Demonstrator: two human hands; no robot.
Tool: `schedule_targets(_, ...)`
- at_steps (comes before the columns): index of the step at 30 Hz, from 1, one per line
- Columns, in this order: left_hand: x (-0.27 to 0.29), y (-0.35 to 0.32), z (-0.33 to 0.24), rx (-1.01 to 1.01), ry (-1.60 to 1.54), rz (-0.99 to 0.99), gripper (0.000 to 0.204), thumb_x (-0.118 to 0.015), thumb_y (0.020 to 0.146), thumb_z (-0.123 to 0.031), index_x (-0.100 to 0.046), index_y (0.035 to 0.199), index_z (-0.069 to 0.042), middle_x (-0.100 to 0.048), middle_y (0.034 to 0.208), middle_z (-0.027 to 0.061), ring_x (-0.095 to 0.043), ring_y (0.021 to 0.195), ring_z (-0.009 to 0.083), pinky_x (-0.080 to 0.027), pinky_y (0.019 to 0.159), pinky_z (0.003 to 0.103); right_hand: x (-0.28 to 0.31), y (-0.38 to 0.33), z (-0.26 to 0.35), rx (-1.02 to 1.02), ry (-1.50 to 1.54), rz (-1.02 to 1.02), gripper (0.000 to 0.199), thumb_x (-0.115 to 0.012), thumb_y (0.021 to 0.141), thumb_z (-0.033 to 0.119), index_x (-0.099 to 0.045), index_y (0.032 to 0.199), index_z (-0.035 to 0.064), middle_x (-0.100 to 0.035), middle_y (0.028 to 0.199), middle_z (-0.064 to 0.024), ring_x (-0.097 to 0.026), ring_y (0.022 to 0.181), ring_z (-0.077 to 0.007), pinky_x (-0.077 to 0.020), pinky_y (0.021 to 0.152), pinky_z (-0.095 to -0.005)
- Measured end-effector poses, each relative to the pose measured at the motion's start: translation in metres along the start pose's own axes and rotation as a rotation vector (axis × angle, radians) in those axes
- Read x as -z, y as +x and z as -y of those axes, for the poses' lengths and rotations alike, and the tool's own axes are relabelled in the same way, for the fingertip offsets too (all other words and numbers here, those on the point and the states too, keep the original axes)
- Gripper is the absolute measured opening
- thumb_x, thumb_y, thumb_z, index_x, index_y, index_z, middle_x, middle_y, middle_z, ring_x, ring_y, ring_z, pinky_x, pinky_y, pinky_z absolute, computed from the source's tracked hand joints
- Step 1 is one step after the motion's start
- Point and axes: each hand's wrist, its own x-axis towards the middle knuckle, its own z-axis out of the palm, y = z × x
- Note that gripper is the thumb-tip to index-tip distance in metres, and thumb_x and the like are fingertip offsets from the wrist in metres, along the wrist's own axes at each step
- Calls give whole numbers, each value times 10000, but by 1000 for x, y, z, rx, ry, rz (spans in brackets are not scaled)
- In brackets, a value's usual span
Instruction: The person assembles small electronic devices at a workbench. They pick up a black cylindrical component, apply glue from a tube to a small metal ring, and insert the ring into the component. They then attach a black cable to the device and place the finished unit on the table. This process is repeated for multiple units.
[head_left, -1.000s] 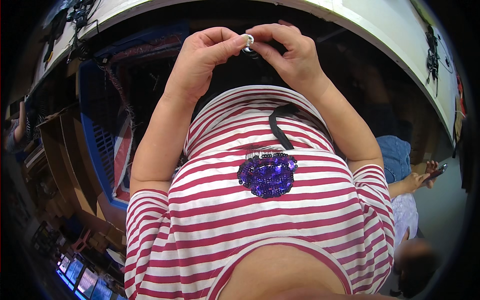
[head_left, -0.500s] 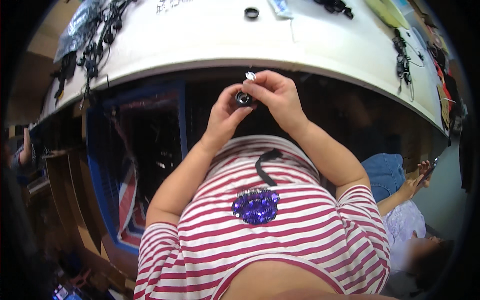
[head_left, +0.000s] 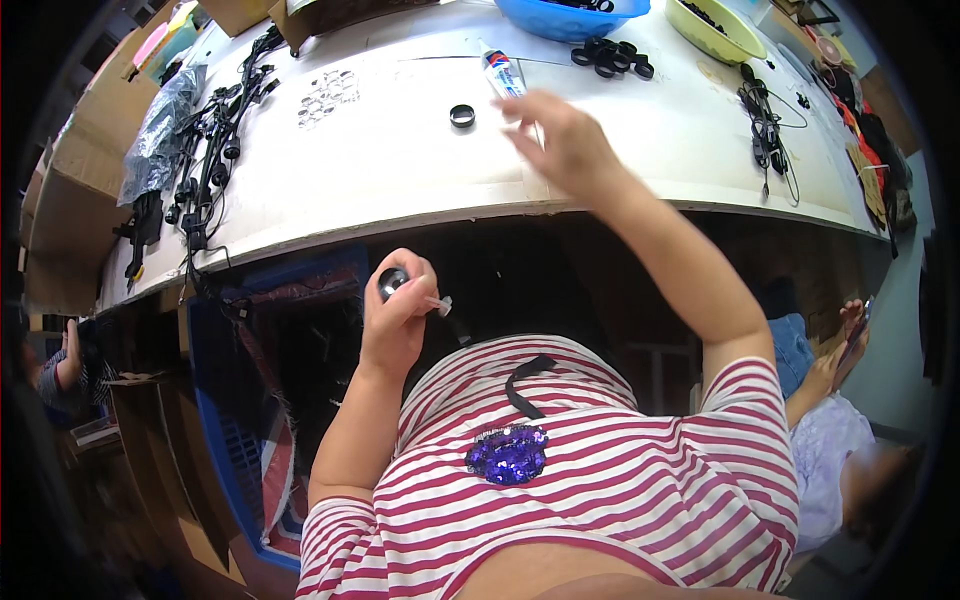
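White desk [head_left: 380, 170] over a dim underside, seated person in stripes.
Left to right: cables [head_left: 205, 120], blue crate [head_left: 235, 440] below, left hand [head_left: 397, 315] closed on a black cap [head_left: 391, 283] under the desk edge, ring [head_left: 462, 116], glue tube [head_left: 500, 72], right hand [head_left: 562, 140] open, blurred, above the desk, blue bowl [head_left: 570, 16], yellow bowl [head_left: 715, 28].

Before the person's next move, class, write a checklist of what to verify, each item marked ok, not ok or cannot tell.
1. Left hand grips the small black round part: ok.
2. Small clear piece at the left fingers is secure: cannot tell.
3. Right hand is above the white table, holding nothing: ok.
4. Tube lies close to the right hand: ok.
5. Loose black ring sits unobstructed on the table: ok.
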Motion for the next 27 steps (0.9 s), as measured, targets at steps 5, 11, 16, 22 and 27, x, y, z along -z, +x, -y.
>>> schedule_targets(5,-22,-17,-34,-96,18,170,245,-645,707,-131,-407,747,-89,-376,648,7,-322,555,91,-252,511,239,-16,65,-63,-192,-496,-78,311,-543,842,319,-596,909,20,-612,933,-160,-596,829,-347,-459,740,-437)
schedule_targets(11,5,-9,-16,-33,224,-23,187,-658,680,-23,-492,751,-72,-502,736,31,-448,638,95,-344,562,205,-16,82,-83,-469,-203,101,351,-617,764,398,-621,775,46,-622,749,-147,-599,744,-288,-434,658,-392)
schedule_targets(16,18,3,-14,71,140,-92,156,-668,743,-57,-531,818,-75,-510,722,-18,-426,589,33,-323,513,179,-2,75,-58,-391,64,29,242,-636,773,248,-596,738,12,-600,664,-90,-554,617,-159,-422,596,-283)
schedule_targets(22,7,11,-14,6,323,-144,223,-702,744,-146,-607,931,-71,-530,735,-38,-464,624,36,-371,530,176,6,-12,48,-305,543,308,171,-620,801,172,-549,754,23,-476,617,-4,-424,605,-80,-365,553,-236)
schedule_targets(27,-6,-1,-12,55,338,-76,165,-697,755,-89,-637,887,-11,-632,796,31,-577,723,71,-466,664,198,-9,-73,74,-265,646,390,216,-585,815,212,-539,772,6,-492,640,-69,-434,577,-125,-366,529,-264)
